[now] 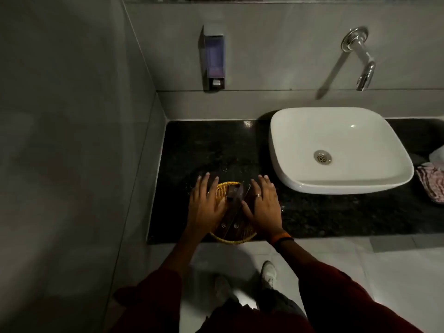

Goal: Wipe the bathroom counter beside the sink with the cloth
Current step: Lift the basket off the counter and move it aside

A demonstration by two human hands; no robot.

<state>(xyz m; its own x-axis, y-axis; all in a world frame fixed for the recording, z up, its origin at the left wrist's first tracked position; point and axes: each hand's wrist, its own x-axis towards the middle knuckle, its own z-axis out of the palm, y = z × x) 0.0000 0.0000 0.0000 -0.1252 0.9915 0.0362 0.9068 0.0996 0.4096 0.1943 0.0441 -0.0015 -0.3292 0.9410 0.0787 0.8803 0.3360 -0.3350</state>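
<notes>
A round yellow wicker basket [231,239] with dark brown packets [234,210] in it sits at the front edge of the black stone counter [204,150], left of the white sink [336,131]. My left hand [204,207] grips the basket's left side and my right hand [263,207] grips its right side, fingers spread over the rim. The pink striped cloth [431,181] lies crumpled on the counter to the right of the sink, far from both hands.
A wall soap dispenser [213,58] hangs above the counter's back left. A chrome tap [360,56] juts from the wall over the sink. A grey tiled wall closes the left side. A white object [438,153] lies behind the cloth.
</notes>
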